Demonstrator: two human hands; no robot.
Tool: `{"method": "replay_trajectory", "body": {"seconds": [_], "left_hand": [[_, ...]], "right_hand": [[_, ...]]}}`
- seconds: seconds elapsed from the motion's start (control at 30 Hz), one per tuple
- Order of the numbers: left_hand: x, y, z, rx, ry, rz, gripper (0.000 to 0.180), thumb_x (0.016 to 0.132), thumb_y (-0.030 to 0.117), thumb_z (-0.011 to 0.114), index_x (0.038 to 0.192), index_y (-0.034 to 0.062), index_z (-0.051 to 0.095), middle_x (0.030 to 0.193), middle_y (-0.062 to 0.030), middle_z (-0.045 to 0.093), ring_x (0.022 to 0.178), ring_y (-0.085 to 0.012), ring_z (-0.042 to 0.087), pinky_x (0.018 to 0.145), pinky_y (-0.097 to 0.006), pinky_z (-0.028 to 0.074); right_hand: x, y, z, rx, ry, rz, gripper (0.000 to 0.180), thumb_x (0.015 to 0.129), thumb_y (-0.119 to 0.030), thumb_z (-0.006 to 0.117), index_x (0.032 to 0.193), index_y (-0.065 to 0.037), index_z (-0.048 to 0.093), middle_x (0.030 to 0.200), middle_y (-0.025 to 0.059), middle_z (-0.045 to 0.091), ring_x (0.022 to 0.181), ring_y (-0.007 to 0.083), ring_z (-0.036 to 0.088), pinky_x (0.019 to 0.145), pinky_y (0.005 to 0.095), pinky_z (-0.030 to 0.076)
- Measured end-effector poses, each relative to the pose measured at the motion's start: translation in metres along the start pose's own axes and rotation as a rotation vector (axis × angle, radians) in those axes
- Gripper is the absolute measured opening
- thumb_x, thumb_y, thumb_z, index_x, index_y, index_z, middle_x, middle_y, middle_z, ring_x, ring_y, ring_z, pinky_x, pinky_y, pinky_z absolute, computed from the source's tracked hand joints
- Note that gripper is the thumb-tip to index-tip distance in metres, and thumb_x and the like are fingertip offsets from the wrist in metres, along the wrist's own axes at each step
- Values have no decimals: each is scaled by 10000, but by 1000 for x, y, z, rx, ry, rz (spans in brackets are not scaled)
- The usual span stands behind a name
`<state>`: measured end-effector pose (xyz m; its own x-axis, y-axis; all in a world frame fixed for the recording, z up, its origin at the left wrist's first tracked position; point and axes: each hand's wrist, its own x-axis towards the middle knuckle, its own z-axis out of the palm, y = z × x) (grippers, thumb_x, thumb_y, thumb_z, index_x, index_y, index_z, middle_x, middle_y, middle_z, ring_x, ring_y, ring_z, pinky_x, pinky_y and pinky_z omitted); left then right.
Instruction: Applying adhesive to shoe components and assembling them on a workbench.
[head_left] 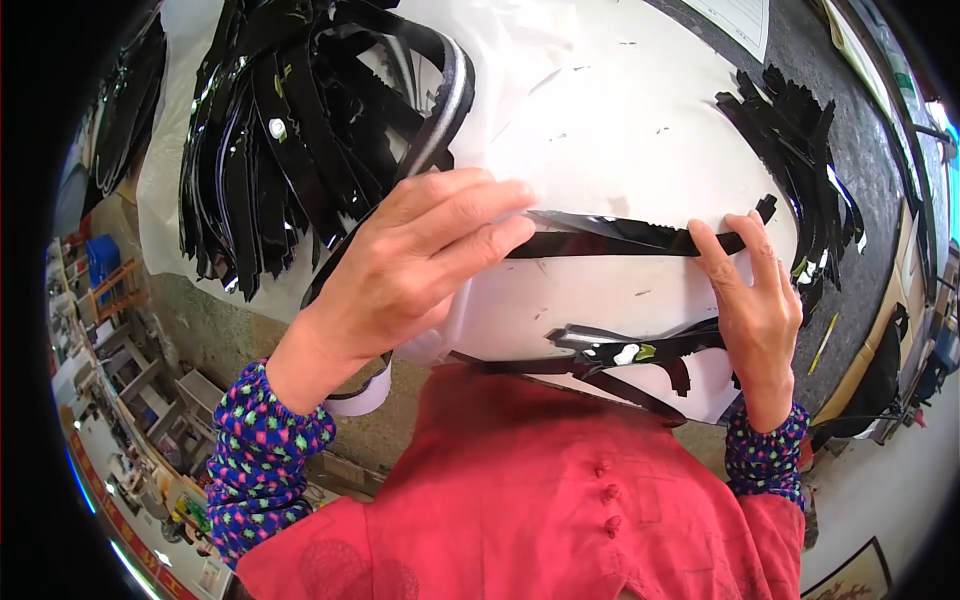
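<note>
A long glossy black strip (600, 240) with small notches along its edge lies across the white work surface. My left hand (400, 265) has its fingers closed together at the strip's left end; the fingertips hide just how it is gripped. Toward the other end, my right hand (755, 290) pinches the strip with its fingertips, holding it against the surface. Nearer my body lie more black strips (690, 345), one bearing a white flower-like spot with a green mark. Below my left wrist shows a curled white band (362, 397), partly hidden.
A large bundle of black strips (265, 150) hangs over the left side, one looping up beside my left hand. A smaller pile of black strips (800, 150) lies at the right. A yellow stick (824, 343) and a paper sheet (735, 20) rest on the grey tabletop (855, 190).
</note>
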<state>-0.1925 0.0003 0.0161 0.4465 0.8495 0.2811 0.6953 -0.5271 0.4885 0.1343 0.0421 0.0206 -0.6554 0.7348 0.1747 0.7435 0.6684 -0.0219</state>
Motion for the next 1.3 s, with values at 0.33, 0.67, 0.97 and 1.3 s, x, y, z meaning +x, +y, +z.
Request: {"method": "replay_trajectory", "body": {"seconds": [0.33,0.67,0.97,1.3], "left_hand": [[-3,-6,2,66,-21,125,318,778,-19,678,1085,4,757,1184,-47,715,1131,-261,630,972,-422,524],[2,-4,-4,-120,-49,28,209,807,-68,669,1007,-17,698,1165,-137,671,1122,-319,618,985,-439,501],[13,-1,18,-1,94,16,310,767,-11,766,1064,12,679,1038,-107,658,1004,-306,634,867,-399,519],[12,-2,18,75,103,127,308,694,-14,765,998,20,742,965,-82,662,932,-267,652,766,-383,530]], "right_hand": [[-1,0,1,-16,-14,13,633,694,84,666,1267,-181,719,1198,106,615,1160,347,662,872,398,599],[-3,1,2,-16,-16,9,632,688,86,676,1262,-174,723,1201,119,615,1168,355,656,897,407,593],[-4,2,4,-3,-6,17,627,685,82,681,1257,-172,727,1205,117,617,1167,358,657,897,411,591],[-6,2,4,-11,-10,30,620,701,80,687,1259,-188,729,1207,114,618,1168,354,658,887,410,599]]}}
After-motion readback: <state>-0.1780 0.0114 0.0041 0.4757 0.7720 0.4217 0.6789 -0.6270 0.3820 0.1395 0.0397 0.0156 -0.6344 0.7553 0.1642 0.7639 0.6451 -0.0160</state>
